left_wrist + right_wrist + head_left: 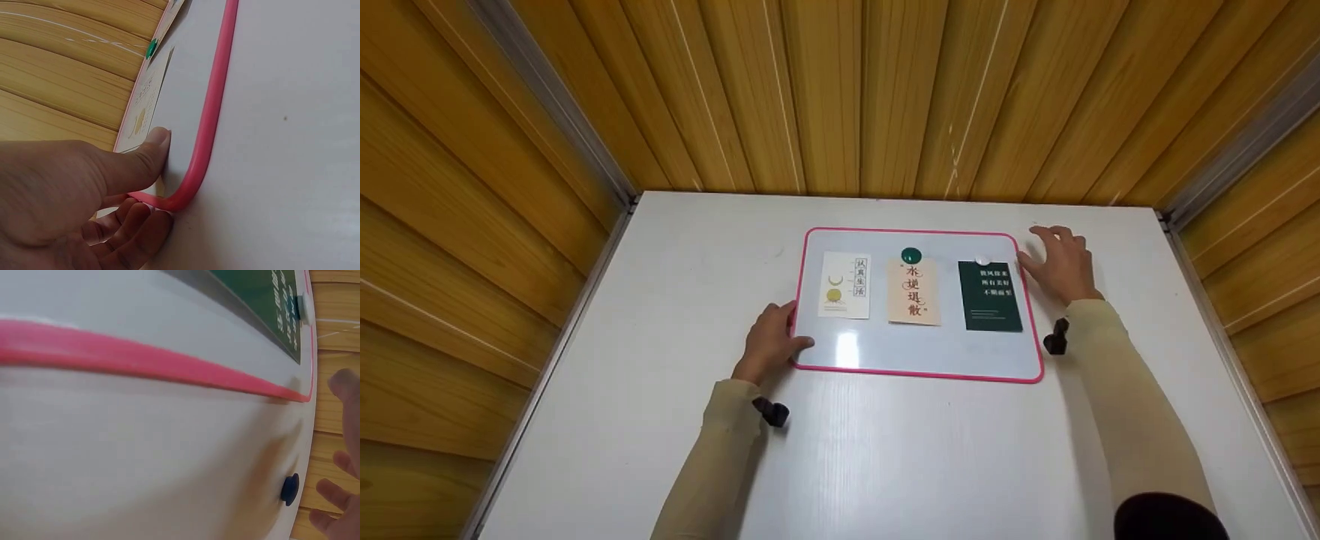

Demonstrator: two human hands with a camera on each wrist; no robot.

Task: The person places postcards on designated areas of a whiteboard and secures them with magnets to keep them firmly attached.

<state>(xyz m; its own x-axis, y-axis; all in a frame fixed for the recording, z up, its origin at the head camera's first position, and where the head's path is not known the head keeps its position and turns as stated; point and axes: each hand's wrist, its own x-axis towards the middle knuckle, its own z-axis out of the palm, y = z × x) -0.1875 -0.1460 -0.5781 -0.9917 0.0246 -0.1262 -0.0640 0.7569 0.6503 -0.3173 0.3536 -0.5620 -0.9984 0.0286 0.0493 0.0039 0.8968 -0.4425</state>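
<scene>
A small whiteboard [919, 352] with a pink frame lies on the white table. My left hand [769, 341] grips its lower left edge; in the left wrist view the thumb [154, 146] lies over the face and the fingers curl around the pink frame [211, 107]. My right hand [1065, 266] is beside the upper right edge with fingers apart and nothing held. Three cards lie on the board: a white card [846, 285], a cream card [913, 296] under a green magnet [911, 256], and a dark green card [990, 300] under a white magnet [983, 260].
In the right wrist view a dark blue magnet [290, 489] sits on the table near my right fingers. The table [885, 457] extends around the board. Wood-patterned walls [855, 97] rise behind the table and at both sides.
</scene>
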